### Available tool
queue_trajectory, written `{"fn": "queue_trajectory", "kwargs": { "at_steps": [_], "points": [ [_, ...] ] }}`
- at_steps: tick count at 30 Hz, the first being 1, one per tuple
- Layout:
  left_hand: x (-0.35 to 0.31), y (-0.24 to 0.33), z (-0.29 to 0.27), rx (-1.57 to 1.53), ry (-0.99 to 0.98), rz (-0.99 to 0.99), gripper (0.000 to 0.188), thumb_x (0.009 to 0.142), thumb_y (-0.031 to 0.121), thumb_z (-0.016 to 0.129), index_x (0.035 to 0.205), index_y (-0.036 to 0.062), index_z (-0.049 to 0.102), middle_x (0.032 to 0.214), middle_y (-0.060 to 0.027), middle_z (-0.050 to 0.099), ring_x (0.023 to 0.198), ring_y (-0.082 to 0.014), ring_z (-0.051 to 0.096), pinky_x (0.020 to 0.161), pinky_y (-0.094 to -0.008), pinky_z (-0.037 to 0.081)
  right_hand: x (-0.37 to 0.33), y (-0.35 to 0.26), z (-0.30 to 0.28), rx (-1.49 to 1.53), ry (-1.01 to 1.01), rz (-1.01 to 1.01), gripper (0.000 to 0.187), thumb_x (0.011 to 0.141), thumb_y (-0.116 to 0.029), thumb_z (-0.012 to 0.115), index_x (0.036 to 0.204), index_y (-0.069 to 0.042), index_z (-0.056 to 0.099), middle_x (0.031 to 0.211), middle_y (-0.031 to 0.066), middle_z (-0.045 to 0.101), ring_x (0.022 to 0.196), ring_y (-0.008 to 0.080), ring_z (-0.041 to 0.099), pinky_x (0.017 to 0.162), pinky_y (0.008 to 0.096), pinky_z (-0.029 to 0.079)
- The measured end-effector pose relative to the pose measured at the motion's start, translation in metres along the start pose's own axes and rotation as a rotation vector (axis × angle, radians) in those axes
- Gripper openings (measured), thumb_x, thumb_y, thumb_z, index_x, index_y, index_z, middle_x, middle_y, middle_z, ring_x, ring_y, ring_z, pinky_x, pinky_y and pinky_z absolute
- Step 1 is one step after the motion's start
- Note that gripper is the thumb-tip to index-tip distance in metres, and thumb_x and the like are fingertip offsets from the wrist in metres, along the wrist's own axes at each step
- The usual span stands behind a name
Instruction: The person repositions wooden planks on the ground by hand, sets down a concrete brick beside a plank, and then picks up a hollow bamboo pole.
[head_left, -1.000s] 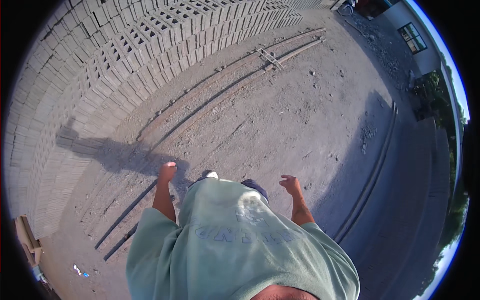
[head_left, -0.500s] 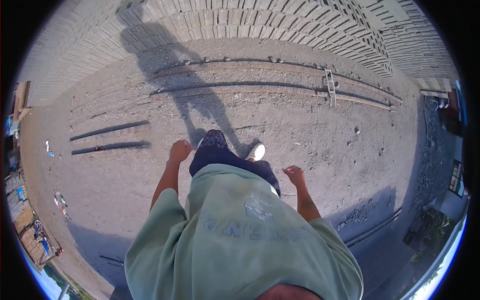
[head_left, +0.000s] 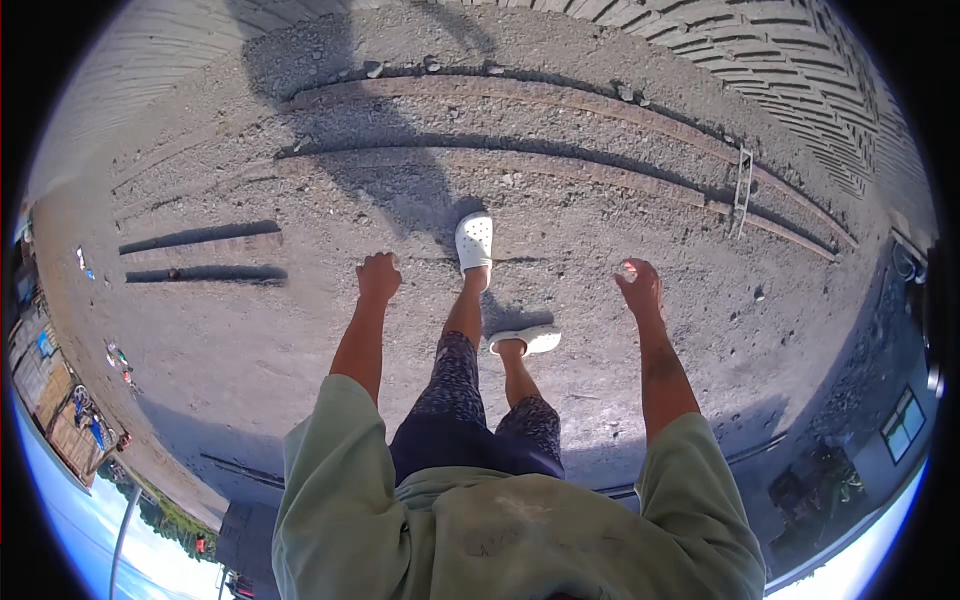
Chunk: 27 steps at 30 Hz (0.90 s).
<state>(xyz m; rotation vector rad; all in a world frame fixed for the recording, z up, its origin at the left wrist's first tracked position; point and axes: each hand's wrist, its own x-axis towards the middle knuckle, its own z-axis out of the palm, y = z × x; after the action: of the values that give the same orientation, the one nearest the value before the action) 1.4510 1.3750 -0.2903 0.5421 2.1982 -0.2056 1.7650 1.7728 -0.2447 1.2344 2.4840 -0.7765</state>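
Brown, long, narrow strips (head_left: 510, 161) lie on grey, gritty ground (head_left: 590, 335), beyond the left hand (head_left: 378, 277) and right hand (head_left: 642, 290). Both hands' fingers curl; whether they meet, one cannot tell. Uneven grit calls for careful footing.

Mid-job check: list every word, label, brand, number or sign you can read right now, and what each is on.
None can be read in this view.
Green shirt: faded dark marks on the front, too blurred to read.
White clogs: no lettering can be made out.
Scattered litter at the left: too small to tell whether it bears any print.
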Motion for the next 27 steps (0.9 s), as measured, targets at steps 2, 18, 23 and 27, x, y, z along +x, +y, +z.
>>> {"fn": "queue_trajectory", "kwargs": {
  "at_steps": [2,18,23,27],
  "points": [
    [0.066,0.005,0.005,0.067,0.093,0.014,0.035,0.074,0.013,0.059,0.11,0.0134,0.058,0.107,-0.0067,0.058,0.106,-0.0269,0.052,0.087,-0.0474,0.041,0.045,-0.013,0.033,-0.103,-0.058,-0.044,0.041,0.066,-0.023,0.076,0.103,-0.01,0.062,0.1,0.0095,0.063,0.096,0.0268,0.059,0.081,0.038,0.047],
    [0.344,-0.023,0.023,0.451,0.353,0.376,0.05,0.072,0.012,0.068,0.118,0.0134,0.049,0.107,-0.0069,0.051,0.106,-0.0264,0.049,0.093,-0.0438,0.036,0.285,-0.014,0.222,-0.588,-0.216,-0.311,0.07,0.06,-0.013,0.078,0.122,-0.014,0.046,0.118,0.0074,0.048,0.112,0.0255,0.048,0.091,0.0383,0.04],
    [0.308,-0.027,-0.004,0.429,0.298,0.505,0.054,0.065,0.014,0.074,0.114,0.0135,0.052,0.102,-0.0059,0.054,0.102,-0.0256,0.052,0.096,-0.0482,0.033,0.288,-0.003,0.213,-0.497,-0.342,-0.319,0.071,0.057,-0.013,0.079,0.121,-0.011,0.047,0.115,0.0102,0.049,0.111,0.0279,0.048,0.093,0.0393,0.041],
    [0.248,-0.048,-0.029,0.269,-0.033,0.443,0.062,0.06,0.012,0.074,0.118,0.015,0.052,0.11,-0.0072,0.057,0.105,-0.026,0.054,0.097,-0.0506,0.032,0.277,-0.025,0.155,-0.315,-0.753,-0.279,0.073,0.055,-0.017,0.079,0.121,-0.007,0.051,0.114,0.0144,0.051,0.108,0.0324,0.051,0.093,0.0411,0.042]
  ]
}}
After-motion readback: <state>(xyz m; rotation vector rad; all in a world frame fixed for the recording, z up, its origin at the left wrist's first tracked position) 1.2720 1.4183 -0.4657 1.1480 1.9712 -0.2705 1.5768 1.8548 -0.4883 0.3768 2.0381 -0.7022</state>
